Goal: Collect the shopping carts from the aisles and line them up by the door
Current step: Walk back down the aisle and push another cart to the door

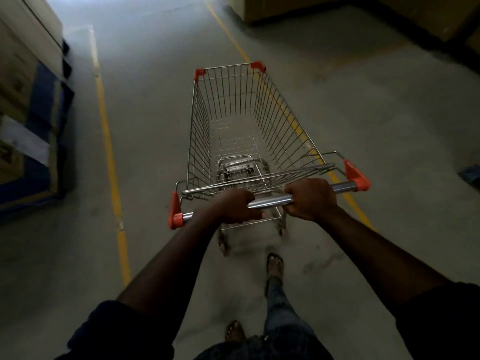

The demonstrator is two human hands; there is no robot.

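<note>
A wire shopping cart with orange corner caps stands on the grey floor straight ahead of me, its basket empty. Its chrome handle bar runs across the middle of the view. My left hand grips the bar left of centre. My right hand grips it right of centre. Both sets of fingers curl round the bar. My sandalled feet show below the cart.
Two yellow floor lines mark a lane; the cart sits over the right-hand one. Stacked cartons on a blue pallet stand at the left. Brown boxes fill the top right. A small dark object lies at the right edge.
</note>
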